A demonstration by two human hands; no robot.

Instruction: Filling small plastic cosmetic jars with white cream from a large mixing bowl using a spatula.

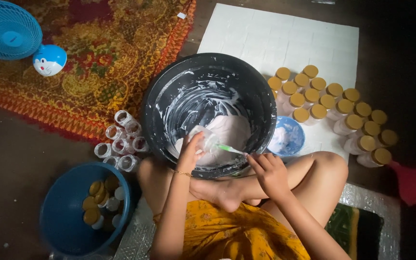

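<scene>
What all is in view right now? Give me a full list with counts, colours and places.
black basin: one, smeared white inside, centre
pale cream: one pool, pinkish white, basin bottom
clear bottle: one, held tilted over the basin
green tool: one thin stick, at the bottle's mouth
capped bottles: about twenty, white with gold caps, right of basin
empty bottles: about seven, clear, open, left of basin
blue basket: one, lower left, holding gold caps
small blue bowl: one, right of basin
white sheet: one, top centre
patterned rug: one, red and gold, upper left
blue fan: one, top left
left hand: holds the bottle
right hand: fingers hold the tool
</scene>
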